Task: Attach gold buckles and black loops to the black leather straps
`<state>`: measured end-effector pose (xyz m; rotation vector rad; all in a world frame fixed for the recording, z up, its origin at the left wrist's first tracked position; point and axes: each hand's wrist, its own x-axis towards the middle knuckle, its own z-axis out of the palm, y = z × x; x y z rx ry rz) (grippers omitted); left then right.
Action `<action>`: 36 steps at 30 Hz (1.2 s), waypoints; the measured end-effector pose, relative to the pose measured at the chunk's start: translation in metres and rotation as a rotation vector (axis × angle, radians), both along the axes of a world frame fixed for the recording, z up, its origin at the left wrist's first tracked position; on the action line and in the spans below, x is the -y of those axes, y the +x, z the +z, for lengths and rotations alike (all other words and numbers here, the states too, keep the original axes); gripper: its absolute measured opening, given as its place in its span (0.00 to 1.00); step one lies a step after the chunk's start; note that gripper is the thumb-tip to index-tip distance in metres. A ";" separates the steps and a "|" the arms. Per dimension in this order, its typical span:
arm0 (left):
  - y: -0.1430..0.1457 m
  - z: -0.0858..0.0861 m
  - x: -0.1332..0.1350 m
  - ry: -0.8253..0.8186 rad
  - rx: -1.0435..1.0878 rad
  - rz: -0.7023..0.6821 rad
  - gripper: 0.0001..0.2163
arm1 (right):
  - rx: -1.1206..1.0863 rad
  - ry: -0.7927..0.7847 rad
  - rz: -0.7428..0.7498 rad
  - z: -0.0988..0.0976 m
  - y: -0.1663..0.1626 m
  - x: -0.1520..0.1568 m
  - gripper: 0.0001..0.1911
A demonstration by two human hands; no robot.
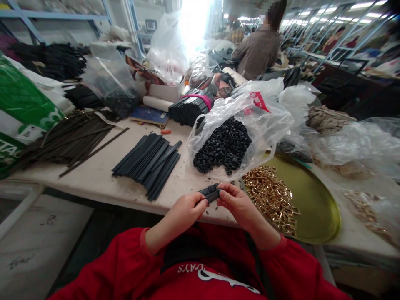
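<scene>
Where we are working: a dark strap (210,193) spans the gap between our left hand (187,207) and our right hand (237,203), at the near edge of the table (96,179).
Left hand: we pinch one end of the strap between thumb and curled fingers.
Right hand: we grip the other end with thumb and fingertips; a gold glint shows there, too small to make out.
Strap: it looks doubled, though we cannot tell how its layers are joined.
Strips (145,162): we have a dark, flat pile beyond our left hand, laid roughly side by side, a few askew on top.
Loops (223,146): black ones, heaped in the mouth of a clear bag (275,112) ahead of our hands.
Buckles (271,193): gold ones, piled on the left part of a round tray (315,208), near our right hand.
Bundle (187,110): dark, bound with a pink band (201,99), behind the bag and to its left.
Notebook (149,116): blue, left of the bundle.
Brown strips (71,139): spread at our left, beside a green bag (25,100).
Co-worker (259,52): a person in a brown top, beyond the table.
</scene>
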<state>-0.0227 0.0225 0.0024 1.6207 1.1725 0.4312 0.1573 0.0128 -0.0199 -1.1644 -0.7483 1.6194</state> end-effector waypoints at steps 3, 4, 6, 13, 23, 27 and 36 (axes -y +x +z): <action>0.001 0.008 0.005 0.008 -0.056 -0.065 0.12 | 0.180 0.125 0.085 0.002 -0.001 0.010 0.13; 0.002 0.010 0.007 -0.012 -0.058 -0.088 0.12 | 0.235 0.139 0.127 0.004 0.000 0.012 0.13; 0.005 0.013 0.010 -0.091 -0.013 -0.116 0.12 | 0.303 0.137 0.186 0.009 0.000 0.015 0.14; 0.012 0.002 0.016 -0.193 0.174 -0.081 0.21 | 0.239 0.135 0.133 0.001 -0.008 0.024 0.16; 0.020 -0.005 -0.005 -0.140 0.128 0.085 0.08 | 1.898 0.279 0.218 0.009 0.088 -0.024 0.08; 0.030 -0.009 -0.004 -0.187 0.156 0.100 0.06 | 2.051 0.186 0.384 0.005 0.106 -0.046 0.05; 0.038 -0.003 -0.004 -0.193 0.132 0.015 0.10 | 1.976 0.159 0.386 0.000 0.114 -0.047 0.07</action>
